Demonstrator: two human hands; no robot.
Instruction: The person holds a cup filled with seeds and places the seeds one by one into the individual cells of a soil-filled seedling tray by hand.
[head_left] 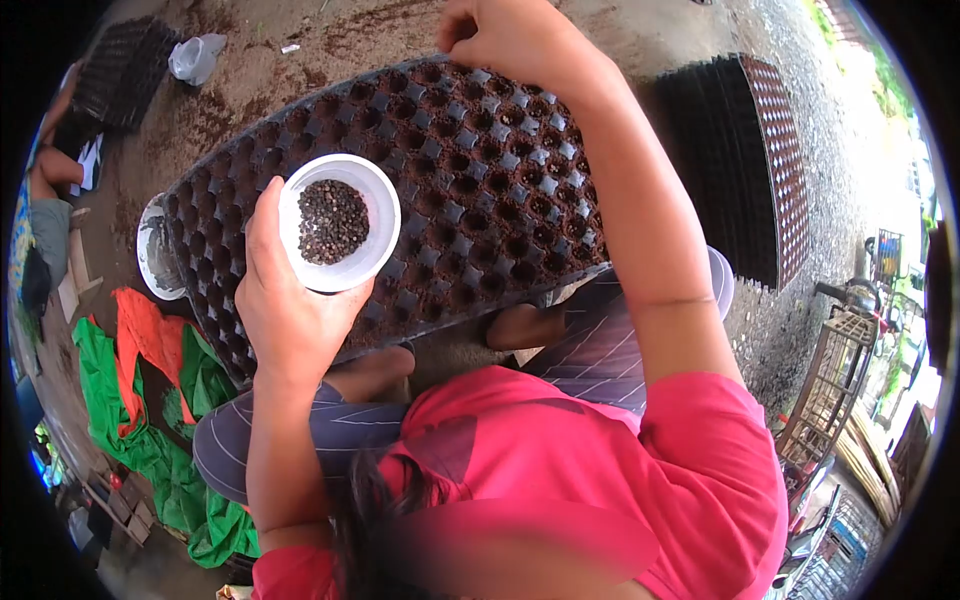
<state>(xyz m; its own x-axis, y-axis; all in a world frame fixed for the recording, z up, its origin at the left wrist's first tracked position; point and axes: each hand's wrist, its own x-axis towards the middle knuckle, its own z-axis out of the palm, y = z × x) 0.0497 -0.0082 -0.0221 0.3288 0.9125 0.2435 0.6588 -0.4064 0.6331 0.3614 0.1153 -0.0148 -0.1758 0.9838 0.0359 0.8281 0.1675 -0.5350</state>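
My left hand (pixel 290 310) is wrapped round a white plastic cup (pixel 378 240), held tilted toward me above the seedling tray. Small dark seeds (pixel 333 222) cover the bottom of the cup. The black seedling tray (pixel 455 215) lies in front of me, its many cells filled with dark brown soil, most with a hollow in the middle. Over the far edge of the tray is my right hand (pixel 525 40), fingers curled together as in a pinch. The top of the frame cuts part of it off, and anything between the fingertips is hidden.
Stacked black trays (pixel 735 170) stand at the right, more (pixel 125 70) at the far left. A white tub (pixel 160 250) touches the tray's left end. Green and orange sheeting (pixel 140 430) lies at left. Another person's leg (pixel 55 170) shows at the left edge.
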